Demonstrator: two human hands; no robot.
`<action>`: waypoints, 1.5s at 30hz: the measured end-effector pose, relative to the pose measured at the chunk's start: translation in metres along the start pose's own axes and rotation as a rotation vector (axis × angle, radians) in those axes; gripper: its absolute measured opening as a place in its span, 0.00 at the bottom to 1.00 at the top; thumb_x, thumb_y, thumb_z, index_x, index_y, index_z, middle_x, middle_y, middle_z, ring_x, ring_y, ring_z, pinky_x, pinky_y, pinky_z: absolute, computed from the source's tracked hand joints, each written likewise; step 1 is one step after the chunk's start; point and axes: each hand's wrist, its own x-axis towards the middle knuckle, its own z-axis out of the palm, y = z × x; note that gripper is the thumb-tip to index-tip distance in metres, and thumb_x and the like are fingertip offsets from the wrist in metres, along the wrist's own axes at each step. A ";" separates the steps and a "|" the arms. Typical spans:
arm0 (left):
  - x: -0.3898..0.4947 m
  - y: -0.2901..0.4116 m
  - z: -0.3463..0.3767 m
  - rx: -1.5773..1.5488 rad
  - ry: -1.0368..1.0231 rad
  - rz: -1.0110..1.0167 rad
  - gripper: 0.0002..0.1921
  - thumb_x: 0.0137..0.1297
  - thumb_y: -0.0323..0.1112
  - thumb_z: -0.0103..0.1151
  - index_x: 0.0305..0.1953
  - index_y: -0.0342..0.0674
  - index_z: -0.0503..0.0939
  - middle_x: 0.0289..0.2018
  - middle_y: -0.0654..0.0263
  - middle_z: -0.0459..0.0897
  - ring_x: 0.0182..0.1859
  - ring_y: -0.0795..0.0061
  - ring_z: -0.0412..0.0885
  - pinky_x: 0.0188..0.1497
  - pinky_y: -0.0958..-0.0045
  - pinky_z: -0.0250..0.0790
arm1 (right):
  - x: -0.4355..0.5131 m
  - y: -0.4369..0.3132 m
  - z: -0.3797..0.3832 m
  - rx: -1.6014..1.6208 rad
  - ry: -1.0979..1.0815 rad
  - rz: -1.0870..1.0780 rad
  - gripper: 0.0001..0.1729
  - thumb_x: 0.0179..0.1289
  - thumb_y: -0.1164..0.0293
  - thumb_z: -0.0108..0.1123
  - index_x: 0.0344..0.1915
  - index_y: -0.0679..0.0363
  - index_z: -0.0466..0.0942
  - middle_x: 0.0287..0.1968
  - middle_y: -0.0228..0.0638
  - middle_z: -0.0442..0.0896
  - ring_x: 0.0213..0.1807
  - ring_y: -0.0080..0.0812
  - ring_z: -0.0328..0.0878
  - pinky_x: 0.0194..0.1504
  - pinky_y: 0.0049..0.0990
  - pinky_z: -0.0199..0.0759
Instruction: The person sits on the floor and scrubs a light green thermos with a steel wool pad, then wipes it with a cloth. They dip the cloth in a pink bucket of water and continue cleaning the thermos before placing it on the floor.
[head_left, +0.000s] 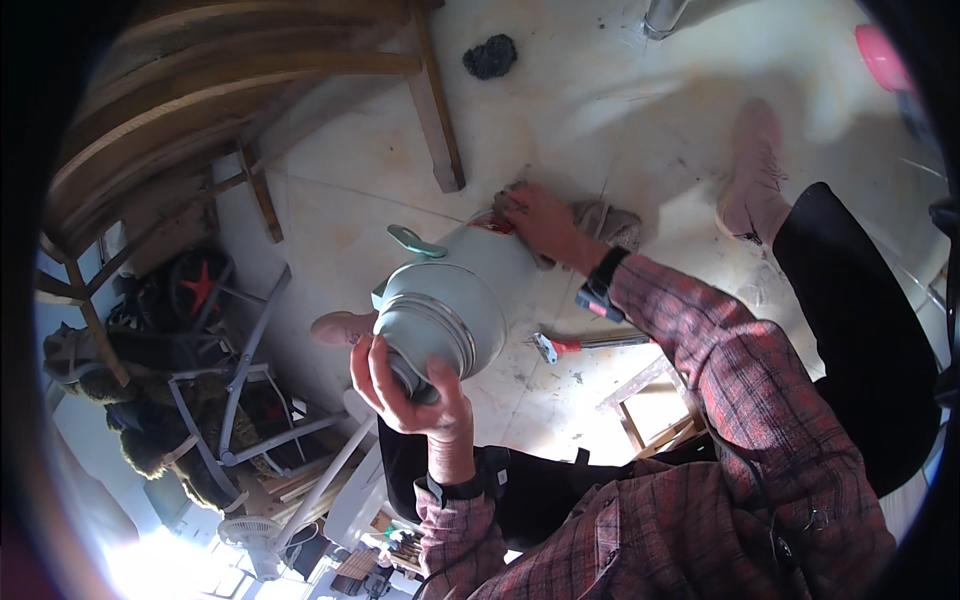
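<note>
A pale green vacuum flask with a metal ring lies tilted in front of me, its handle sticking out at the upper left. Around its narrow top end curl the fingers of my left hand. My right hand presses its bent fingers on the far, base end, beside a reddish patch; the fingertips look dark, and whether a small pad is under them cannot be told. Just behind that hand a brown cloth lies on the floor.
A tool with a red and black handle lies on the floor near a wooden frame. A dark, clumped scrubber lies farther off. Wooden furniture stands upper left, a folding metal frame and a fan at left, a pink object at right.
</note>
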 end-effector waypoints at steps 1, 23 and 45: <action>0.001 0.000 0.001 0.007 0.013 0.005 0.27 0.53 0.42 0.59 0.52 0.31 0.73 0.52 0.50 0.71 0.51 0.53 0.72 0.53 0.56 0.66 | -0.012 -0.014 -0.004 0.011 0.043 0.070 0.15 0.54 0.65 0.57 0.41 0.59 0.79 0.42 0.43 0.78 0.46 0.47 0.74 0.48 0.39 0.69; 0.004 -0.005 0.010 -0.039 0.119 0.066 0.26 0.48 0.40 0.67 0.49 0.36 0.76 0.48 0.54 0.73 0.48 0.55 0.73 0.50 0.59 0.68 | -0.077 -0.173 -0.042 0.050 0.087 -0.428 0.16 0.52 0.75 0.61 0.44 0.60 0.78 0.47 0.37 0.74 0.51 0.42 0.72 0.53 0.35 0.68; 0.007 -0.003 0.018 -0.021 0.202 0.057 0.22 0.49 0.39 0.64 0.46 0.38 0.77 0.46 0.55 0.74 0.47 0.56 0.72 0.49 0.60 0.68 | -0.105 -0.087 -0.011 0.178 0.253 0.063 0.16 0.57 0.70 0.57 0.45 0.63 0.75 0.46 0.45 0.72 0.49 0.48 0.70 0.51 0.35 0.65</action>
